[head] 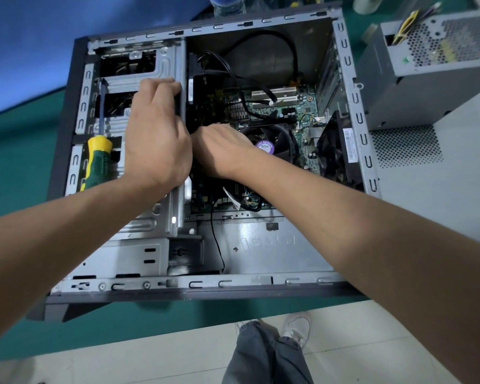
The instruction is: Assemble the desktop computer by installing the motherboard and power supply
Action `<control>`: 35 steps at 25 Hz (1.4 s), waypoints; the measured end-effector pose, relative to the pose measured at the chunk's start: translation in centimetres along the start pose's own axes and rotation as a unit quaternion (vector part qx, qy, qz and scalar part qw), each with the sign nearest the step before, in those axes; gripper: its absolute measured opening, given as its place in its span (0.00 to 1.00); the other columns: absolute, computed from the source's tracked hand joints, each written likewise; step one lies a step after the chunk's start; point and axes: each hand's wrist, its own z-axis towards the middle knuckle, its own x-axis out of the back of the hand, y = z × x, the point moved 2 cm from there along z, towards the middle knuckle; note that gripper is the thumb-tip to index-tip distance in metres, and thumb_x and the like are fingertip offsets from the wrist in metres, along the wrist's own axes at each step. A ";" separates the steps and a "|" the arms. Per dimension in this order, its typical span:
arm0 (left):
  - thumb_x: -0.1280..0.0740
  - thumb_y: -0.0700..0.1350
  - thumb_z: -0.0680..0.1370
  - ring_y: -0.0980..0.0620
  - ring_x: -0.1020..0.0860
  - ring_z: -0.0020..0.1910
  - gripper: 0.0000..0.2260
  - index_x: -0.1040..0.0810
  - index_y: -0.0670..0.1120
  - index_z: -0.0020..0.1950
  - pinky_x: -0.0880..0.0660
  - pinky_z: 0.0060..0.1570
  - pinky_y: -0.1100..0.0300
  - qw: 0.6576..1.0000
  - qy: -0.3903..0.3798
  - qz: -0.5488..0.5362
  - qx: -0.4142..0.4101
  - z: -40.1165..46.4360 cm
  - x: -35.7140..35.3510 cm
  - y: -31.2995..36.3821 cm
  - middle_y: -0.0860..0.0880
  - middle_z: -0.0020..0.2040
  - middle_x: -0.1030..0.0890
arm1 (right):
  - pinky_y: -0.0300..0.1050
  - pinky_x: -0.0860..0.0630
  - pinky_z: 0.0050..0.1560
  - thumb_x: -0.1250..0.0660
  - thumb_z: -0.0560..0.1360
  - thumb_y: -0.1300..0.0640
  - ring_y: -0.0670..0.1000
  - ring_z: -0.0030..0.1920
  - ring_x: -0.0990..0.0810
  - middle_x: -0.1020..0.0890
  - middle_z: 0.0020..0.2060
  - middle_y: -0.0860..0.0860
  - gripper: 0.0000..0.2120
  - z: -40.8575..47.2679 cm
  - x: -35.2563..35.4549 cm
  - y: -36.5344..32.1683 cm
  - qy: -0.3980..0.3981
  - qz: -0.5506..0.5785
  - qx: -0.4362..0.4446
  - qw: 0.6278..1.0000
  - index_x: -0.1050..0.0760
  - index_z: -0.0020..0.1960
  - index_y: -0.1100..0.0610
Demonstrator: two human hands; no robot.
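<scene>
The motherboard (288,117) lies just right of both hands; the left hand (155,134) grips the drive cage (150,70) edge, while the right hand (222,151) reaches beneath it, fingers hidden.

A green table (17,151) carries the open computer case (261,245) and power supply (427,65).

— What's the person wearing?
— Bare forearms, no sleeves showing. Loose grey-blue jeans (263,353) at six o'clock, and pale, scuffed sneakers (297,327) just above them.
</scene>
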 end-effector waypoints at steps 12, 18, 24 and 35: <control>0.45 0.32 0.75 0.44 0.33 0.68 0.23 0.31 0.37 0.70 0.39 0.70 0.61 1.000 -0.006 -0.007 -0.003 0.0 0.1 0.2 0.40 0.68 0.30 | 0.45 0.35 0.41 0.41 0.76 0.63 0.63 0.53 0.20 0.18 0.50 0.61 0.11 -0.9 0.4 -1.8 -0.007 0.136 -0.117 0.984 0.21 0.51 0.60; 0.45 0.32 0.75 0.45 0.33 0.68 0.23 0.30 0.37 0.70 0.40 0.69 0.61 1.000 -0.007 -0.008 0.000 -0.1 0.2 0.4 0.41 0.68 0.30 | 0.45 0.35 0.41 0.41 0.76 0.64 0.63 0.50 0.21 0.18 0.48 0.61 0.09 -1.1 0.4 -2.2 -0.020 0.167 -0.139 0.976 0.21 0.48 0.60; 0.45 0.32 0.75 0.45 0.32 0.68 0.22 0.30 0.37 0.69 0.40 0.69 0.62 1.000 -0.001 -0.008 -0.001 0.0 0.2 0.3 0.41 0.67 0.30 | 0.45 0.35 0.40 0.42 0.77 0.63 0.62 0.50 0.20 0.17 0.48 0.59 0.10 -0.5 0.1 -2.5 -0.009 0.139 -0.145 0.980 0.22 0.50 0.60; 0.45 0.32 0.74 0.45 0.32 0.67 0.22 0.30 0.37 0.69 0.41 0.69 0.63 1.000 -0.006 -0.005 -0.002 0.0 0.1 0.2 0.41 0.67 0.30 | 0.46 0.34 0.39 0.39 0.76 0.63 0.61 0.47 0.20 0.18 0.44 0.58 0.09 -0.5 0.7 -2.2 -0.014 0.119 -0.136 0.983 0.30 0.37 0.56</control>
